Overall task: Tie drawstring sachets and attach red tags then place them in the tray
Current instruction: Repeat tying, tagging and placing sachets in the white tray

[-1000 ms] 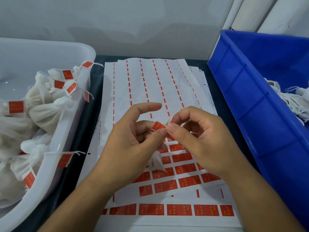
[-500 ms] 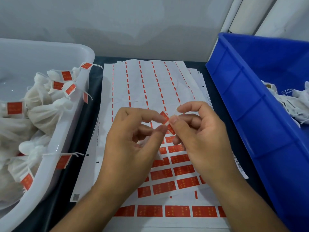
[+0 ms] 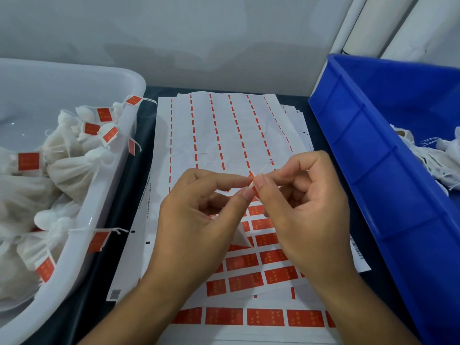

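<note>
Head view: my left hand (image 3: 199, 220) and right hand (image 3: 306, 207) both pinch the red tag (image 3: 251, 176), now folded almost edge-on around the drawstring (image 3: 265, 168). It has risen toward 12 o'clock over the sticker sheet (image 3: 224, 135). Sealing nearly done; tray (image 3: 104, 195) waits at 9 o'clock.

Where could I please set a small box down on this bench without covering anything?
Hardly any bench is bare: only narrow dark strips between the white tray and the sticker sheets, and between those sheets and the blue bin. The tray's far end holds no sachets. The middle is crowded by both hands, left and right.
</note>
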### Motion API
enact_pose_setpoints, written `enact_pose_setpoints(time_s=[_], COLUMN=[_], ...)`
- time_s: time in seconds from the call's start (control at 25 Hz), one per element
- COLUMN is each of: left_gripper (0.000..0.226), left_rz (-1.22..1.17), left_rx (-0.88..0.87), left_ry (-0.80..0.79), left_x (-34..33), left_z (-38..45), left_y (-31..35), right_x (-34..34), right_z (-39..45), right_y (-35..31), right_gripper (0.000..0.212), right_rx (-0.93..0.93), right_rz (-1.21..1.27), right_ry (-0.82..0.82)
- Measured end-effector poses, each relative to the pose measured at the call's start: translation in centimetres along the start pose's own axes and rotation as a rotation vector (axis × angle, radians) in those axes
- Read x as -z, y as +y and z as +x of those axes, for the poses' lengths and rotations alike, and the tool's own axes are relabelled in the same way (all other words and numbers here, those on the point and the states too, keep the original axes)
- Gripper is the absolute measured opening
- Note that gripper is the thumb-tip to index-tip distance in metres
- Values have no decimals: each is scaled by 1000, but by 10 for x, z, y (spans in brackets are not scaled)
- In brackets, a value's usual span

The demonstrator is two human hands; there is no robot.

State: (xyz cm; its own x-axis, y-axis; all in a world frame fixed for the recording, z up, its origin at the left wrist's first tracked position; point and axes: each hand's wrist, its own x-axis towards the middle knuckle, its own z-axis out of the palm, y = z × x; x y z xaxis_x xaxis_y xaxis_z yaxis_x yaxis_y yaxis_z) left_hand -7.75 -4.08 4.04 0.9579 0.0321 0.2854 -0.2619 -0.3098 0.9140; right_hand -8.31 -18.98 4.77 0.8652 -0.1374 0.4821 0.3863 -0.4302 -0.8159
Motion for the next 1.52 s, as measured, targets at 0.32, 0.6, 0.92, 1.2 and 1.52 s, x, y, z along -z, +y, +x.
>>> enact_pose_setpoints(time_s=[0.32,0.6,0.92,1.2,1.52], left_gripper=[11,7,49,63,74], left_rz=[-54,-132,-115,-206,-275], left_rx=[98,141,83,173,429], left_ry=[35,-79,-141,94,12], left_x=[0,0,2,10,6], left_z=[1,1,1,11,21], left_y=[-2,-5,-7,-13,-25], right_x=[8,7,-8,-34,-132], right_z=[8,7,18,52,117], right_y=[6,4,-15,-61,-142], right_gripper=[41,8,13,11,13], right_rx=[-168,-38,-45,48,95], right_rz=[-32,15,9,9,297], right_ry=[-214,-237,-161,-129,-347])
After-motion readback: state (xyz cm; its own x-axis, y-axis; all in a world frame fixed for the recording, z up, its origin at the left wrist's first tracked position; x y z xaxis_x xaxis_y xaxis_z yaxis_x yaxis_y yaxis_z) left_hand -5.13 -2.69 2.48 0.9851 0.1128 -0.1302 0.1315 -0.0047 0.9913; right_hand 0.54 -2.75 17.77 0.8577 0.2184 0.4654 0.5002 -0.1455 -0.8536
